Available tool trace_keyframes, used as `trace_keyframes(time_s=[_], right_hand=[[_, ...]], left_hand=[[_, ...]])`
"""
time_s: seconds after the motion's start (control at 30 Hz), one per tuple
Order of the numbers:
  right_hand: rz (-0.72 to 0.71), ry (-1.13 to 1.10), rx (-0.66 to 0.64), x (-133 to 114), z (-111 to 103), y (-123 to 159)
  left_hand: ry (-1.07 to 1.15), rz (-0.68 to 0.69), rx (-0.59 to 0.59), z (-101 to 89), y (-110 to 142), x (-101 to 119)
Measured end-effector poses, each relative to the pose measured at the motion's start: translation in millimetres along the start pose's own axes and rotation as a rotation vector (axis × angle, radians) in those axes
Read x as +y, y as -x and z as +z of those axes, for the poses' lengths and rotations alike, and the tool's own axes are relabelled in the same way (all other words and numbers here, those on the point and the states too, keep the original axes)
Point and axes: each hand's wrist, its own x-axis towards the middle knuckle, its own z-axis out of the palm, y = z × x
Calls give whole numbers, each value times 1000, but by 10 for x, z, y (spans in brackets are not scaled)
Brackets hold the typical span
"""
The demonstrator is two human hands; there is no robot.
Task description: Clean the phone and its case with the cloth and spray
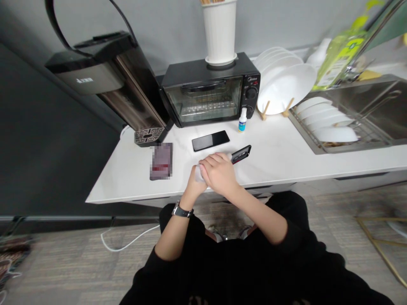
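Fingers of both hands closed around a white cloth

Just past the right hand, a black device shows red markings. Farther on, a glossy black phone and a white bottle with a blue label sit on the white counter.

Hands have passage rightward along the tabletop toward the steel sink; ahead, a black smartphone, small bottle and toaster oven obstruct, a pixelated packet leftward.
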Motion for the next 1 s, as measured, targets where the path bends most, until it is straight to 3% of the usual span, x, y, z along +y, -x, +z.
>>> trace_keyframes(time_s=[0.1,0.23,0.3,0.4,0.53,0.63,0.7,0.87,1.0], right_hand=[[1,16,-26,194,-43,-11],[216,88,53,835,-202,75],[309,101,119,949,-232,112],[285,59,149,663,-154,126],[60,-32,43,51,26,83],[-34,-47,-23,26,52,72],[21,-45,-12,252,-1,117],[405,46,174,1064,-313,435],[678,-37,301,1412,-516,718]], left_hand=[[-14,-3,-12,-18,21,12],[-21,-5,-30,28,-3,133],[-15,6,-31,55,-22,168],[-46,7,-32,62,-19,117],[-78,7,-22,30,28,-53],[-84,31,-33,15,36,-96],[-82,60,-52,14,24,-58],[-68,230,-135,20,12,100],[-158,354,-194,27,50,159]])
